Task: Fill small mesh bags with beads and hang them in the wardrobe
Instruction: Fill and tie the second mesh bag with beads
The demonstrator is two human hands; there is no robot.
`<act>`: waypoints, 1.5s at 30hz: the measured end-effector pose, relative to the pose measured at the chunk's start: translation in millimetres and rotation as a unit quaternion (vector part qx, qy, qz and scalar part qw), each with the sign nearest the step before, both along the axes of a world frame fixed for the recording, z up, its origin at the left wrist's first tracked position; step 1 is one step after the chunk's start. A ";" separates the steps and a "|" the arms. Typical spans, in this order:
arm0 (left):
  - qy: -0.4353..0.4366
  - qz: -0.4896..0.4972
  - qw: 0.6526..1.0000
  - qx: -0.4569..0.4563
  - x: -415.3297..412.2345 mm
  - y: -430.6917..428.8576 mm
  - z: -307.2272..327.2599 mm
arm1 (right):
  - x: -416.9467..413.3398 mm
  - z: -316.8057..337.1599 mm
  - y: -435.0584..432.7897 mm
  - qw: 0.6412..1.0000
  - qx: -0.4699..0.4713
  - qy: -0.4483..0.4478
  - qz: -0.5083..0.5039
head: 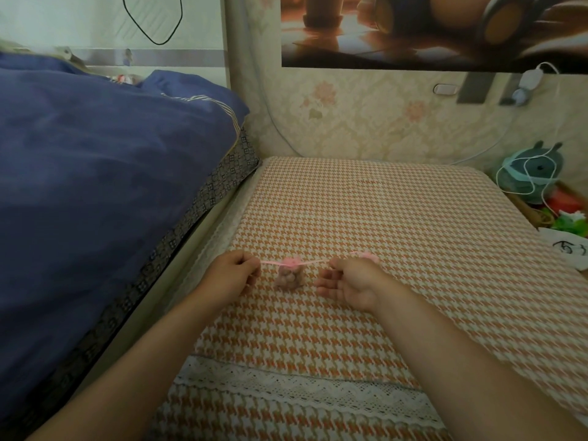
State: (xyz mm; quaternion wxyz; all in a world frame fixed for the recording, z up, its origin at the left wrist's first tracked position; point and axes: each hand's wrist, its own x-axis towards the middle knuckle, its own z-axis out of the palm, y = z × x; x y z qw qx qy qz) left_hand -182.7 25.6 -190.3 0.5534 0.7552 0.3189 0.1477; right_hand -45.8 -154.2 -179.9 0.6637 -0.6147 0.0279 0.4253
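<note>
A small pink mesh bag (289, 275) full of beads sits on the houndstooth cloth (397, 224), its neck gathered under a pink ruffle. A pink drawstring ribbon (270, 262) runs out from both sides of the neck, stretched taut. My left hand (234, 272) pinches the left end of the ribbon. My right hand (345, 281) pinches the right end between thumb and forefinger, with the other fingers spread loosely. A second pink mesh bag (369, 256) lies just behind my right hand, partly hidden by it.
A bed with a blue quilt (105, 173) lies along the left side. At the right edge stand a teal plush toy (531, 173) with white cables and some red and green items (569, 211). A wallpapered wall closes the back.
</note>
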 end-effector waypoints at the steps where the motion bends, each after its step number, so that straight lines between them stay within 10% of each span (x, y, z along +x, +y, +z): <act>1: -0.018 0.010 0.999 -0.034 0.4 -2.9 1.1 | -0.9 1.0 0.6 1.000 0.023 0.010 -0.006; 8: -0.138 -0.005 0.950 -0.282 6.7 -20.2 -0.4 | -16.5 5.6 3.6 0.990 0.121 0.076 -0.011; 17: -0.145 0.100 0.913 -0.369 19.6 -35.7 -4.0 | -20.4 2.5 12.4 0.968 0.180 0.150 -0.095; 23: -0.099 0.070 0.962 -0.243 18.0 -45.9 -6.9 | -16.0 -1.6 10.8 0.989 0.094 0.085 -0.080; 30: -0.103 0.021 0.988 -0.109 19.3 -49.9 -1.7 | -5.9 -4.7 5.6 0.964 -0.046 -0.253 0.064; 45: -0.023 -0.162 0.986 -0.014 24.5 -45.2 4.9 | 3.2 0.5 8.1 0.928 -0.041 -0.341 0.141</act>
